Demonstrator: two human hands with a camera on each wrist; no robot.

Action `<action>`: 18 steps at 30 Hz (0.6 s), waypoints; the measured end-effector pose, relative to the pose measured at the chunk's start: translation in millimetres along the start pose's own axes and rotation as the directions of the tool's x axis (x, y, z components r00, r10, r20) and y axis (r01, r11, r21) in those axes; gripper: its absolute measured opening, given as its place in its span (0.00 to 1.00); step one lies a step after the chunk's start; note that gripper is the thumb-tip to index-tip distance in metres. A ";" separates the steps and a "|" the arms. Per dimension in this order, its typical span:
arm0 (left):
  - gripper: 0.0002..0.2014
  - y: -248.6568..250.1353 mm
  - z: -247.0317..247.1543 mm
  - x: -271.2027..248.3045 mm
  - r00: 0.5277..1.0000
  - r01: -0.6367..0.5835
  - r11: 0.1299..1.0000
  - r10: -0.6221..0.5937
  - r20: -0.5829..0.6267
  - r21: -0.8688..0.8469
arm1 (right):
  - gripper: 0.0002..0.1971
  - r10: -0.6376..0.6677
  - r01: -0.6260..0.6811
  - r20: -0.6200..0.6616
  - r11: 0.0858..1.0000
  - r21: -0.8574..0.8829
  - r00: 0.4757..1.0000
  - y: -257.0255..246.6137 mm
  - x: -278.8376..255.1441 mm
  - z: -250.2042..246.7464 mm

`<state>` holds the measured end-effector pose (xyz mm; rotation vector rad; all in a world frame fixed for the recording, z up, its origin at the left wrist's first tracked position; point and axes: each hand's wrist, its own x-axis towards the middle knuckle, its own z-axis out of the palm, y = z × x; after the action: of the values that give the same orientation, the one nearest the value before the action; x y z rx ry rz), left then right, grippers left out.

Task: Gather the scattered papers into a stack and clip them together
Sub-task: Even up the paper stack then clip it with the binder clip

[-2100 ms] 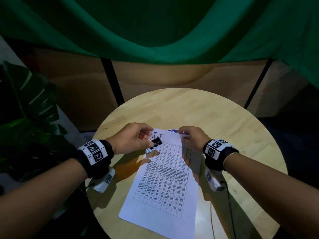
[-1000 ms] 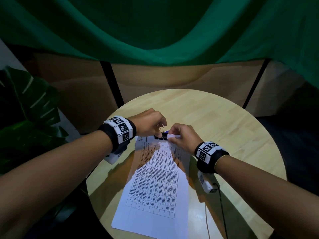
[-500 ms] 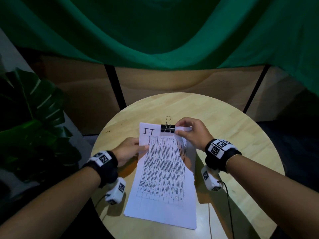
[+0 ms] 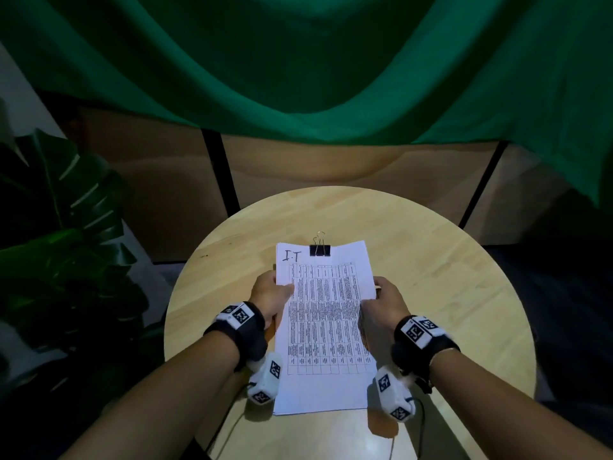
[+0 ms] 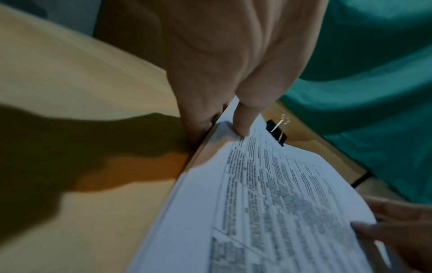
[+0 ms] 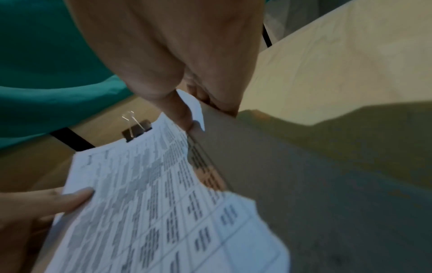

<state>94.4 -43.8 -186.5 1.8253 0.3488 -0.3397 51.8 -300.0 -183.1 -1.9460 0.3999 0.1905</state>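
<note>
A stack of white printed papers [image 4: 326, 327] with a table and a handwritten "I.T" is held just above the round table. A black binder clip [image 4: 320, 250] with silver handles grips the middle of its far edge, also seen in the wrist views as the clip [image 5: 277, 132] and the clip [image 6: 136, 130]. My left hand [image 4: 270, 293] pinches the stack's left edge, thumb on top. On the opposite edge my right hand [image 4: 381, 302] pinches the stack [image 6: 151, 203] the same way. The papers [image 5: 268, 212] bow slightly between the two hands.
The round wooden table [image 4: 431, 277] carries nothing else that I see. A dark leafy plant [image 4: 59, 244] stands at the left. Green cloth [image 4: 298, 61] hangs behind, over wooden panels. Thin cables [image 4: 421, 436] trail from my wrists near the front edge.
The binder clip went onto the stack's far edge and my left hand left it. Both hands slid down to the stack's side edges and lifted it, squared toward me.
</note>
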 end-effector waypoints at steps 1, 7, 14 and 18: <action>0.13 2.0 1.4 1.8 1.000 -0.002 0.992 0.004 -0.012 0.122 | 0.23 -0.004 0.003 -0.026 0.999 -0.039 1.000 1.8 2.6 3.0; 0.33 16.3 13.7 4.1 0.994 0.019 0.785 0.054 -0.099 0.619 | 0.20 -0.016 -0.013 -0.147 0.981 -0.192 0.989 5.5 17.8 21.9; 0.17 27.4 13.0 8.7 0.992 0.059 0.658 0.046 -0.118 0.751 | 0.08 -0.079 -0.001 -0.199 0.929 -0.371 0.977 12.9 42.7 28.9; 0.20 25.9 10.9 13.8 0.992 0.046 0.671 0.059 -0.115 0.740 | 0.14 -0.112 0.029 -0.197 0.924 -0.382 0.974 12.9 45.1 26.9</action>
<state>116.8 -60.4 -172.4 2.6760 0.3128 -0.3922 90.4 -288.6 -219.2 -2.3695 0.4594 0.0055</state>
